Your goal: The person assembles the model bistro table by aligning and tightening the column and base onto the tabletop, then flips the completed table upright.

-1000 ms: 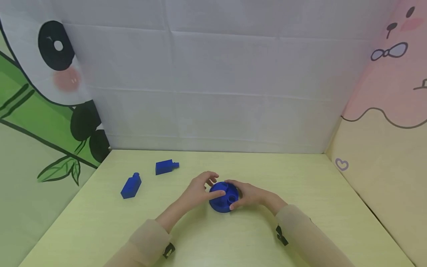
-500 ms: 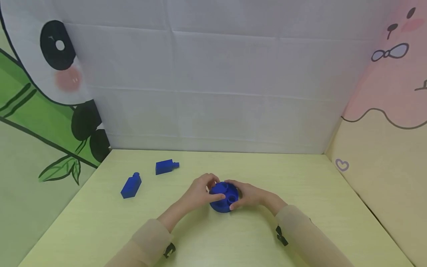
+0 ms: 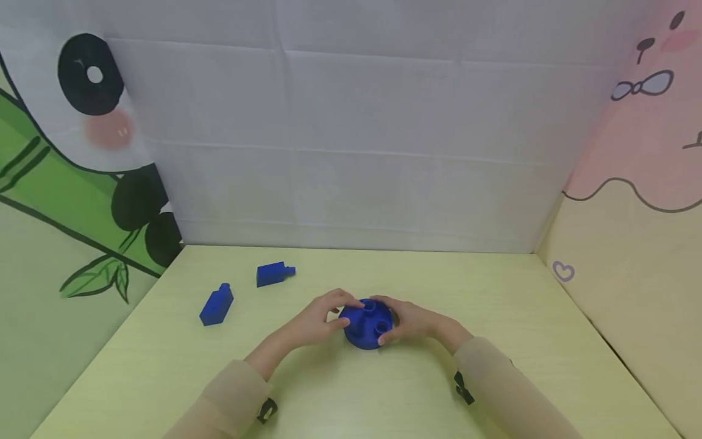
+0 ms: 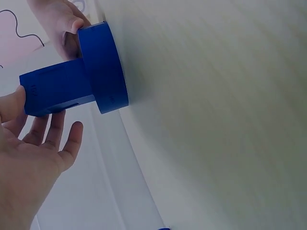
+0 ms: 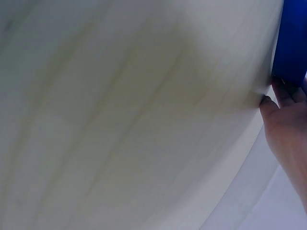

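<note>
A round blue base (image 3: 373, 320) with two raised ring-like sockets showing on top lies on the table in front of me. My right hand (image 3: 414, 320) grips its right edge, thumb at the near side and fingers at the far side. From the base rises a blue block (image 4: 55, 88), its lower end against the base's top face. My left hand (image 3: 309, 322) holds this block near its free end, thumb on one side and fingers on the other, as the left wrist view shows. In the right wrist view, the base's blue side (image 5: 290, 38) meets the right hand's fingertips.
Two more blue blocks, each with a round peg at one end, lie at the left: a nearer block (image 3: 217, 305) and a farther block (image 3: 273, 274). A white cloth wall (image 3: 362, 152) closes off the back of the pale table (image 3: 466, 286).
My left hand closed round the block, then shifted slightly left, its thumb drawing back from over the base. My right hand has kept its hold on the base.
</note>
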`<act>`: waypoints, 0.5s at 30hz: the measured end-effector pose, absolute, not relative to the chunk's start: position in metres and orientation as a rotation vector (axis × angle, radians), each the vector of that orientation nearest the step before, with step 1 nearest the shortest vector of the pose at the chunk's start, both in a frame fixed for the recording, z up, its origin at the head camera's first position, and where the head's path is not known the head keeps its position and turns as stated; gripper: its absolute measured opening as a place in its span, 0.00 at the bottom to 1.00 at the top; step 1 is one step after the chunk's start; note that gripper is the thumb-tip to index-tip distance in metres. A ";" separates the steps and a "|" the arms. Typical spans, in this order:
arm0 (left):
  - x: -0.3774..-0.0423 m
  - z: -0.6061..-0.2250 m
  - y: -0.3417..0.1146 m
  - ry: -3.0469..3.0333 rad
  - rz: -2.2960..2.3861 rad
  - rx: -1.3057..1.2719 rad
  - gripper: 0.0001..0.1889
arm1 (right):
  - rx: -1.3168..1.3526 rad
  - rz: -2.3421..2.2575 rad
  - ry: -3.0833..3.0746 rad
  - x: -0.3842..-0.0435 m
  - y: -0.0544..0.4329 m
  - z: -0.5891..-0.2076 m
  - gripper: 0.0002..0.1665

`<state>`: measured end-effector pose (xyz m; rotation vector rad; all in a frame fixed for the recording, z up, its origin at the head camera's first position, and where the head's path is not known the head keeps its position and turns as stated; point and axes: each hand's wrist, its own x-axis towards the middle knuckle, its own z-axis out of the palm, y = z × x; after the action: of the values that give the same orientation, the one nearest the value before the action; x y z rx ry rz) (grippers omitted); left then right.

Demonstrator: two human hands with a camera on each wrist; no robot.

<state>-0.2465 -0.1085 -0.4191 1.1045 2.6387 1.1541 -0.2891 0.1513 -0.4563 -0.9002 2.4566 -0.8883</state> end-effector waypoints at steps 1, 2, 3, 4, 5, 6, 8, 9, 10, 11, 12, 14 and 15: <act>-0.247 -0.419 -0.109 2.628 1.151 1.111 0.16 | -0.903 -0.890 2.457 -0.289 0.151 -0.456 0.54; -0.247 -0.419 -0.110 2.620 1.149 1.118 0.17 | -0.907 -0.891 2.457 -0.289 0.152 -0.457 0.54; -0.247 -0.419 -0.110 2.613 1.150 1.120 0.17 | -0.907 -0.892 2.459 -0.289 0.151 -0.457 0.54; -0.247 -0.419 -0.110 2.607 1.159 1.115 0.18 | -0.908 -0.896 2.459 -0.289 0.152 -0.456 0.54; -0.246 -0.418 -0.110 2.608 1.169 1.102 0.19 | -0.904 -0.894 2.461 -0.289 0.151 -0.456 0.54; -0.246 -0.419 -0.110 2.612 1.180 1.080 0.21 | -0.901 -0.889 2.465 -0.288 0.151 -0.456 0.55; -0.245 -0.419 -0.108 2.640 1.209 1.010 0.25 | -0.895 -0.882 2.468 -0.288 0.151 -0.457 0.55; -0.244 -0.420 -0.107 2.666 1.222 0.959 0.28 | -0.895 -0.883 2.468 -0.288 0.151 -0.456 0.55; -0.243 -0.420 -0.105 2.696 1.230 0.894 0.32 | -0.892 -0.879 2.470 -0.288 0.151 -0.456 0.55; -0.242 -0.420 -0.103 2.732 1.227 0.832 0.34 | -0.889 -0.874 2.472 -0.288 0.151 -0.457 0.55; -0.242 -0.420 -0.102 2.765 1.225 0.775 0.36 | -0.889 -0.872 2.472 -0.288 0.151 -0.457 0.55; -0.241 -0.420 -0.098 2.822 1.211 0.679 0.38 | -0.888 -0.870 2.475 -0.288 0.151 -0.457 0.55; -0.240 -0.420 -0.097 2.841 1.206 0.642 0.38 | -0.887 -0.870 2.476 -0.288 0.151 -0.457 0.55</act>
<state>-0.2402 -0.0967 -0.4197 0.6416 2.8407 1.2064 -0.2884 0.1513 -0.4569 -0.8872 2.4758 -0.8698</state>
